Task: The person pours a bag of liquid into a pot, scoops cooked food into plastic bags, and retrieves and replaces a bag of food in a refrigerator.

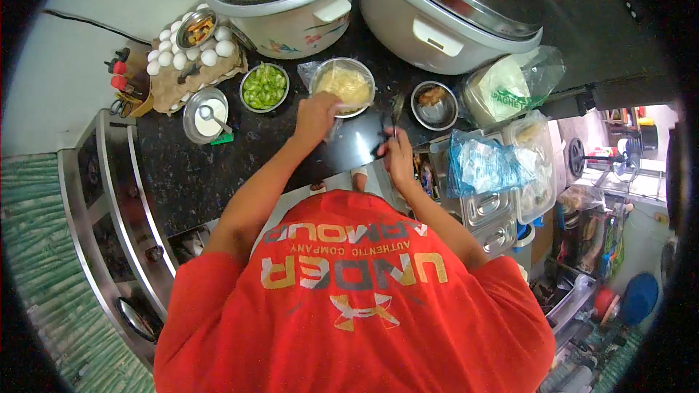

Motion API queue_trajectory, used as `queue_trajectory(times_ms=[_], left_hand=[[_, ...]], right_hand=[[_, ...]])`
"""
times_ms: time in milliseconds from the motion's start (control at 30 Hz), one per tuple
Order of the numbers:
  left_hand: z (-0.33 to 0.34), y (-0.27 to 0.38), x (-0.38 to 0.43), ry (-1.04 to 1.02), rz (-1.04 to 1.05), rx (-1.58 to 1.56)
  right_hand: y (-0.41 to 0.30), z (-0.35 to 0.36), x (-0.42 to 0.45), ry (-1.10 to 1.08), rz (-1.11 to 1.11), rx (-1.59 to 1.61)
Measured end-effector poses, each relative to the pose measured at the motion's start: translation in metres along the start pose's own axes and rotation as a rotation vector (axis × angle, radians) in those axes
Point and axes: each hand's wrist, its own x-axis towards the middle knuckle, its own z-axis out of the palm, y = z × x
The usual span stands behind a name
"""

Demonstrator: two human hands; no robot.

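Observation:
My left hand [320, 114] is at the near left rim of a metal bowl [373, 87]. Pale yellow shreds [343, 86] fill the bowl, with clear plastic [310, 70] around them. My fingers overlap the rim; blur hides whether they pinch anything. To the right, my right hand [398, 154] is closed around a blurred dark utensil [397, 112] pointing away from me. A smooth, shiny patch [355, 142] lies between my hands. Beyond the utensil is a small metal bowl [435, 120] with some brown food [431, 96] in it.
Chopped green vegetables [265, 86] and a bowl of white cream [209, 120] with a spoon stand left. Behind are eggs on a carton tray [232, 63] and two large lidded pots [289, 33] [404, 33]. At right are a spaghetti package [502, 90], blue plastic [486, 166] and lidded metal pans [491, 204].

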Motion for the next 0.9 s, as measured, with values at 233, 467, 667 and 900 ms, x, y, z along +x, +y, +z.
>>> queue_trajectory(times_ms=[233, 467, 667, 900], left_hand=[[-0.017, 0.014, 0.019, 0.091, -0.122, -0.336], [-0.015, 0.014, -0.015, 0.162, 0.093, -0.336], [0.006, 0.007, -0.060, -0.051, -0.035, -0.253], [0.031, -0.004, -0.056, -0.108, -0.025, -0.083]], right_hand=[[-0.013, -0.007, -0.012, -0.239, -0.317, -0.481], [-0.002, 0.020, 0.059, -0.303, -0.307, -0.433], [-0.001, 0.021, 0.083, -0.249, -0.173, -0.226], [0.002, 0.039, 0.091, -0.232, -0.287, -0.262]])
